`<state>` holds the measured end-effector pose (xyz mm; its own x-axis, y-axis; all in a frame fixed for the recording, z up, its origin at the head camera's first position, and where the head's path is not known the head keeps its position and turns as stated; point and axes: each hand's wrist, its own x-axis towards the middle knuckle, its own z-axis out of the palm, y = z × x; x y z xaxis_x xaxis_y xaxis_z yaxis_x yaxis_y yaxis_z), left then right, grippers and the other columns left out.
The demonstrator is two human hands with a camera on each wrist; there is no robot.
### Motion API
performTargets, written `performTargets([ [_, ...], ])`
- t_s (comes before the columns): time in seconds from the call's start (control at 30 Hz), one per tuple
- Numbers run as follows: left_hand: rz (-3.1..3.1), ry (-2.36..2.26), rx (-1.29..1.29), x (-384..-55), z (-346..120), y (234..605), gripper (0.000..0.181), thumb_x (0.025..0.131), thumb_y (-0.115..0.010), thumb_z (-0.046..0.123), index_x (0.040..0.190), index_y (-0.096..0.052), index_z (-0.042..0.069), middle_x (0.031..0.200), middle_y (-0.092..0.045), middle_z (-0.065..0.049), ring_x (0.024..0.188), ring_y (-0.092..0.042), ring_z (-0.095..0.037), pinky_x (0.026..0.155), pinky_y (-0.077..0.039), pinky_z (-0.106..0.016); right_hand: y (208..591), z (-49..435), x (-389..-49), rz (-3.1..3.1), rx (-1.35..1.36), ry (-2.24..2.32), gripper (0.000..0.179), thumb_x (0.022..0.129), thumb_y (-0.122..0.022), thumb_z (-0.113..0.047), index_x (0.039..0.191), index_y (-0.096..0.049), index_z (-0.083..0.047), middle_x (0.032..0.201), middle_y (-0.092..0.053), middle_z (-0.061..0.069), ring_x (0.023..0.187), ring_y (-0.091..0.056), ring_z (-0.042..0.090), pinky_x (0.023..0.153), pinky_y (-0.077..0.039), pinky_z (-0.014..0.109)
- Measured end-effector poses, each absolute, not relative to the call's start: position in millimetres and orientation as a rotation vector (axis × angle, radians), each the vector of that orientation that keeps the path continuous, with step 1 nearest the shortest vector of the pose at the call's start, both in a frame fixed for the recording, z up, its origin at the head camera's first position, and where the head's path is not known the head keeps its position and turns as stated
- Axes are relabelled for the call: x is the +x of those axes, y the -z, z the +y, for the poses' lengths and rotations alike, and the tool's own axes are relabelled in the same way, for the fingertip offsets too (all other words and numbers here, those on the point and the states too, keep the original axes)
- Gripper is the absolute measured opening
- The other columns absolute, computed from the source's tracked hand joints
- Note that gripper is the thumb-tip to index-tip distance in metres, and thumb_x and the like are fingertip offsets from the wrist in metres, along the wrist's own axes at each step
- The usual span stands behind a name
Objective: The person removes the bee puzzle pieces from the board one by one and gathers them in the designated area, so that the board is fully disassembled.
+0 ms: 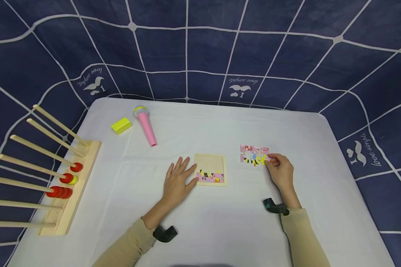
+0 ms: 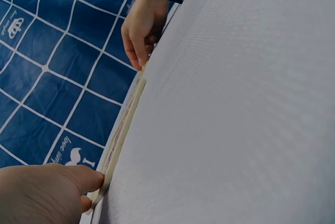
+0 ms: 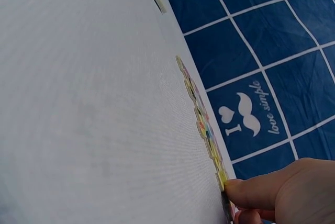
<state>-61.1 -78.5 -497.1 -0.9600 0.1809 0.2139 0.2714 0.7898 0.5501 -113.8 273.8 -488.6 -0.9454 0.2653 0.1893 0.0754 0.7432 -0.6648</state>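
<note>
A square wooden puzzle tray (image 1: 225, 167) lies mid-table, with a strip of picture pieces (image 1: 215, 178) along its near side. My left hand (image 1: 178, 185) rests with spread fingers at the tray's left edge; thumb and fingertips touch the rim (image 2: 116, 156) in the left wrist view. Right of the tray, several pink and yellow jigsaw pieces (image 1: 248, 154) lie close together on the cloth. My right hand (image 1: 282, 172) pinches a jigsaw piece at their right end between thumb and finger. In the right wrist view, the thumb (image 3: 246, 190) partly covers that piece.
At the left edge stands a wooden peg rack (image 1: 83, 170) with red and yellow beads on some pegs. A yellow block (image 1: 121, 126) and a pink toy microphone (image 1: 147, 128) lie at the back left. Dark blue checked cloth (image 1: 207, 48) surrounds the white table (image 1: 214, 218).
</note>
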Motion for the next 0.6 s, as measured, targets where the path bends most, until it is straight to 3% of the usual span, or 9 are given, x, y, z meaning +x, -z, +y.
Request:
performTargets([
  [0.33,-2.851,0.905,-0.361,-59,-79,495,0.048,0.087,-0.071,0.033,0.131,-0.064,0.014,0.151,-0.045,-0.013,0.146,-0.030,-0.034,0.119,-0.017,-0.055,483,274,-111,-2.556,-0.472,-1.202,0.024,0.089,-0.068,-0.010,0.111,-0.068,0.000,0.086,-0.062,0.006,0.063,-0.048,-0.002,0.053,-0.039,0.010],
  [0.5,-2.850,0.909,-0.358,-59,-79,495,0.048,0.087,-0.072,0.032,0.130,-0.064,0.013,0.150,-0.045,-0.013,0.146,-0.031,-0.035,0.119,-0.018,-0.056,477,270,-112,-2.447,-0.488,-1.338,0.024,0.088,-0.066,-0.005,0.111,-0.068,-0.001,0.080,-0.057,-0.008,0.061,-0.049,-0.003,0.051,-0.039,0.011],
  [0.6,-2.848,0.903,-0.364,-60,-79,495,0.047,0.088,-0.071,0.032,0.130,-0.064,0.013,0.150,-0.046,-0.013,0.146,-0.031,-0.035,0.119,-0.018,-0.056,470,257,-111,-2.425,-0.424,-1.405,0.023,0.087,-0.066,-0.003,0.110,-0.069,0.000,0.078,-0.056,-0.009,0.062,-0.050,-0.002,0.052,-0.040,0.011],
])
